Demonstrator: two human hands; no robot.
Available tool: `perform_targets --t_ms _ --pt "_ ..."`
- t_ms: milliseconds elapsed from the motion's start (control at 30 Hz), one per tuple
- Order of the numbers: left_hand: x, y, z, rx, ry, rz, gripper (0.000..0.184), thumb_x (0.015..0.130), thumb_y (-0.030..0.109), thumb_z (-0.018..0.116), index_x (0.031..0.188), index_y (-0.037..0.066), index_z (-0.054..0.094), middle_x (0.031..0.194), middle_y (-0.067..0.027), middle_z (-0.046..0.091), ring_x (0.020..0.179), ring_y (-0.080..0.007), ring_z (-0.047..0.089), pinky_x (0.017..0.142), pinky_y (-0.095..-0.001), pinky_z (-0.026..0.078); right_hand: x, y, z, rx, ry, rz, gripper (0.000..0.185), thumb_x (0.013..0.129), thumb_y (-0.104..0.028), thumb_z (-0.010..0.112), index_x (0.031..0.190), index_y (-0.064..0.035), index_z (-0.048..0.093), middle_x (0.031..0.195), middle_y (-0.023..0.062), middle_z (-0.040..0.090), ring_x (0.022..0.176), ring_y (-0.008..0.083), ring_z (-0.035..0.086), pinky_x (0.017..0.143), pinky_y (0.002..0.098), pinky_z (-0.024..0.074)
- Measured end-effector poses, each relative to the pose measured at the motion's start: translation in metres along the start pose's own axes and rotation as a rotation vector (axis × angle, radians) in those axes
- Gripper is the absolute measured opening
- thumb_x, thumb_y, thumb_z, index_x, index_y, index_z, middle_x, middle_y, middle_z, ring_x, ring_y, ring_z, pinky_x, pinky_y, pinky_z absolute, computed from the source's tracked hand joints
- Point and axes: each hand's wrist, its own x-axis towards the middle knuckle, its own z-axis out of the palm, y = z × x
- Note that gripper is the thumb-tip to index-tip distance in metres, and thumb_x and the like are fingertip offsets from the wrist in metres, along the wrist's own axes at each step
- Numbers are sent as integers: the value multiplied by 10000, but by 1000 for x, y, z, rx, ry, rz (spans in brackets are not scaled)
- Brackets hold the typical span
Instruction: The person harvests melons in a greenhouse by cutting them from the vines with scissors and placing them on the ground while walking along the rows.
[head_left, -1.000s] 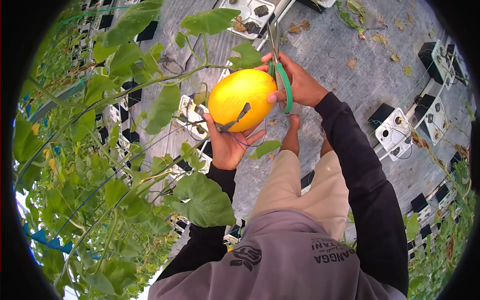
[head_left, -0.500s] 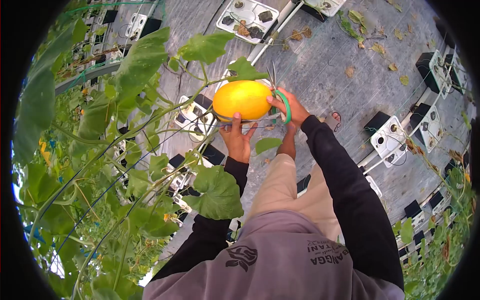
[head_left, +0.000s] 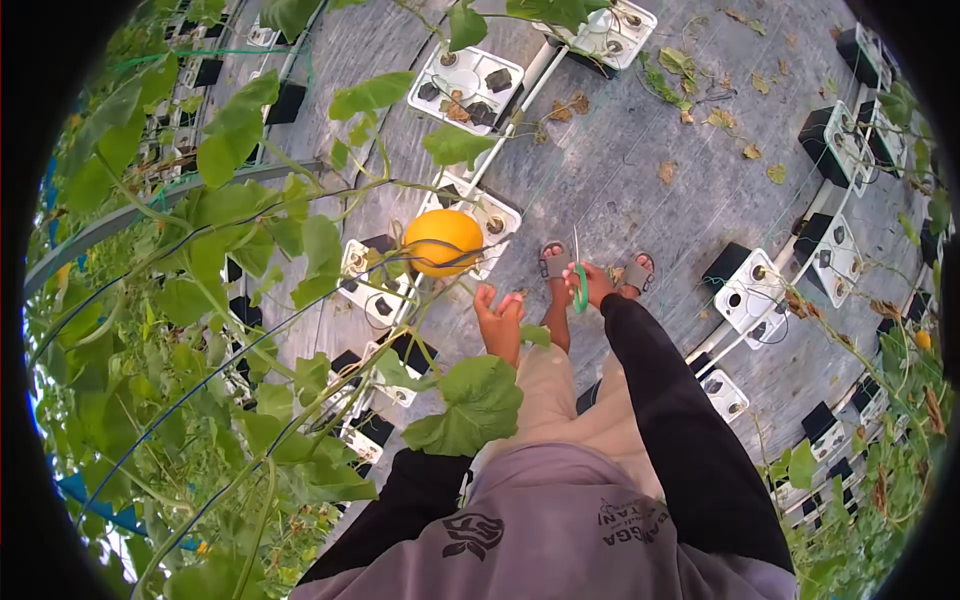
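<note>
A yellow melon [head_left: 442,240] hangs among the vines, with thin dark strings or stems crossing its front. My left hand [head_left: 503,325] is just below and to the right of it, apart from it. Its fingers are slightly bent and spread, with nothing in them. Green-handled scissors [head_left: 581,288] are in my right hand [head_left: 598,285], farther to the right, with the blades pointing up and away from me. Whether the blades are parted is too small to tell. A broad green leaf [head_left: 470,405] covers part of my left forearm.
White-lidded planter boxes [head_left: 465,88] stand in rows along white pipes [head_left: 535,90] on grey ground sheeting [head_left: 640,150]. Dense vines [head_left: 210,350] with strings fill the left side. Dry leaves [head_left: 720,118] lie on the sheeting. A curved grey bar [head_left: 130,220] crosses at left.
Both hands have let go of the melon and drawn back toward my body. The melon now hangs free of them. The scissors have moved down with my right hand, and the view has shifted.
</note>
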Motion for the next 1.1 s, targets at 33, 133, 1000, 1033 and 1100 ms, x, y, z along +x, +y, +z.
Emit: perform_targets --t_ms 33,133,1000,1033,1100 --pt "-23 -3 5 34 -93 -66 580 800 79 595 1297 57 297 1227 -108 405 1002 -178 500 755 -329 476 -10 3 -31 -363 99 -3 364 752 -325 670 980 -60 569 775 69 614 719 158 594 630 313 474" --pt "-49 -53 -3 512 -806 -76 400 833 127 577 1209 61 457 1093 -66 544 946 -123 537 767 -278 468 -73 2 -109 -939 496 -93 419 662 -353 710 938 -58 598 784 144 632 769 276 618 710 370 476" --pt "87 98 335 1608 -1050 113 461 840 366 476 1254 173 410 1235 -70 415 1069 -267 470 872 -440 404 -176 -329 -340 -882 -224 470 361 781 -388 524 1096 -222 584 996 -13 607 894 171 572 729 405 504" --pt "93 104 368 1673 -983 330 496 834 366 479 1279 169 388 1273 -83 386 1092 -282 454 889 -450 394 -147 -325 -368 -924 -133 247 415 749 -411 539 1090 -184 601 1033 56 621 939 213 583 783 391 487" --pt "103 133 442 1775 -915 833 567 822 365 487 1330 160 343 1348 -111 329 1138 -311 423 924 -470 375 -140 -397 -396 -1127 218 119 495 684 -448 573 1091 -167 608 1061 127 610 987 269 575 825 380 465"
